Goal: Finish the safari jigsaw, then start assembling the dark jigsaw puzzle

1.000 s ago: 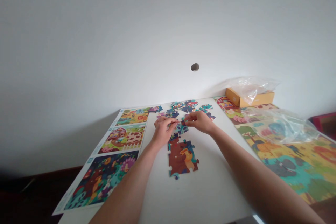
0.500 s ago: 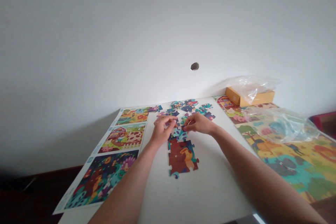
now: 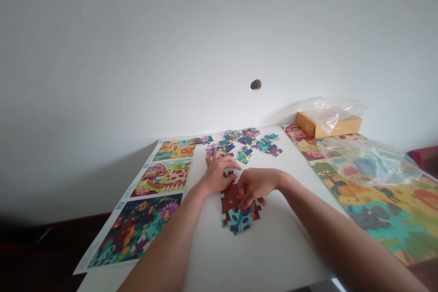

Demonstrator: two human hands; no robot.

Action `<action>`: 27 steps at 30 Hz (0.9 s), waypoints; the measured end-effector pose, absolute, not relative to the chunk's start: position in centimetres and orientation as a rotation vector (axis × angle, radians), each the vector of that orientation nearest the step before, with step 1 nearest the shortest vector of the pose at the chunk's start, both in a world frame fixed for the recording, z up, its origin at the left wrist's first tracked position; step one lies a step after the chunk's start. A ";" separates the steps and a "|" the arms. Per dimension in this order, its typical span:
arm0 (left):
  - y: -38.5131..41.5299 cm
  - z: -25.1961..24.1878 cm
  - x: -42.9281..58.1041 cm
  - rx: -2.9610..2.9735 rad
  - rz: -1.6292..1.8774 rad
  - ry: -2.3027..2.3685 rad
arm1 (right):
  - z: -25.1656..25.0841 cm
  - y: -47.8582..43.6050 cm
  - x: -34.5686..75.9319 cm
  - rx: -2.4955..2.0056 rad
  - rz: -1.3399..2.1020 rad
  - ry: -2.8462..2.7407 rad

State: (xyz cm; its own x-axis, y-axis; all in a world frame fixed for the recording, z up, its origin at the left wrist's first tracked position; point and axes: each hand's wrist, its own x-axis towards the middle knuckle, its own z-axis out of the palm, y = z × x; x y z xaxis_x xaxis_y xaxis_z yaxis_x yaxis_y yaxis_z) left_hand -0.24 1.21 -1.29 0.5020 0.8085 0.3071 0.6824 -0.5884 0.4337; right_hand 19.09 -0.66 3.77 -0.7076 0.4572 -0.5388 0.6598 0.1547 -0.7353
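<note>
A partly joined jigsaw puzzle [image 3: 231, 197], brown with some dark pieces, lies on the white table in front of me. My right hand [image 3: 253, 186] reaches over it with bent fingers, pinching a teal puzzle piece [image 3: 239, 221] with dark blue spots. That piece is at the puzzle's near edge and overlaps it; whether it is locked in cannot be seen. My left hand [image 3: 221, 172] rests at the far left edge of the puzzle, thumb and fingers apart, with a dark bit of puzzle showing between them. Both hands cover parts of the puzzle.
Loose puzzle pieces [image 3: 249, 136] lie in a heap by the wall, with a small joined group [image 3: 244, 154] nearer. A printed picture sheet [image 3: 137, 228] lies at left. On the right are a large colourful poster [image 3: 407, 219], a plastic bag [image 3: 376, 164] and a yellow box [image 3: 342, 127].
My right hand has come nearer, bringing the teal spotted piece from the puzzle's far side to its near edge. My left hand has opened from a pinch and settled slightly nearer.
</note>
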 end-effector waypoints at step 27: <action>1.5 -1.3 -0.3 2.503 0.694 1.249 | 3.4 -2.1 17.0 0.981 -1.388 2.286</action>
